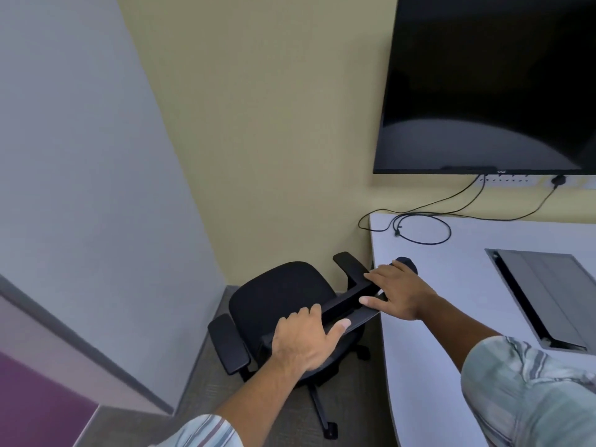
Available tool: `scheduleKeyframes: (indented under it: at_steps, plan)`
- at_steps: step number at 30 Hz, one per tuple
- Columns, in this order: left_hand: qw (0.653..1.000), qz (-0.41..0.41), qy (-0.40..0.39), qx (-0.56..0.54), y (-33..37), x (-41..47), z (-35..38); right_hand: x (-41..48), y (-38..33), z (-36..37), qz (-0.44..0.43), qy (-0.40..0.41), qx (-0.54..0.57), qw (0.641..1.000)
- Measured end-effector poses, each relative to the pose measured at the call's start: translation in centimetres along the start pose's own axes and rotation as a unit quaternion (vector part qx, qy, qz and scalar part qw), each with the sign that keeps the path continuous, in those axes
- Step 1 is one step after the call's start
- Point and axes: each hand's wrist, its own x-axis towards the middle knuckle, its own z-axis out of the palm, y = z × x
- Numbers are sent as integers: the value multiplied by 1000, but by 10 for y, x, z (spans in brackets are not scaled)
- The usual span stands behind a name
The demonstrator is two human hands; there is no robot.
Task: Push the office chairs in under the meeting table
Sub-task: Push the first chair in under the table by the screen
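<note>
A black office chair [277,291] with a fabric seat and two armrests stands on the carpet in the corner, just left of the white meeting table [429,317]. Its backrest top edge runs towards the table, and one end overlaps the table's edge. My left hand [306,340] grips the near part of that top edge, fingers wrapped over it. My right hand [396,290] holds the same edge farther right, at the table's rim. The seat faces away from the table, towards the grey wall.
A large dark screen [490,85] hangs on the beige wall above the table, with black cables [419,227] trailing onto the tabletop. A grey cable hatch [541,295] is set into the table. A grey partition wall [80,188] closes the left side.
</note>
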Motion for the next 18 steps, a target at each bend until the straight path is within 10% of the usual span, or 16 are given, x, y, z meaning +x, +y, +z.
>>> scheduleKeyframes:
  at_steps: [18]
  plan:
    - [999, 30, -11, -43, -35, -6, -2, 18, -11, 7, -65, 24, 4, 998]
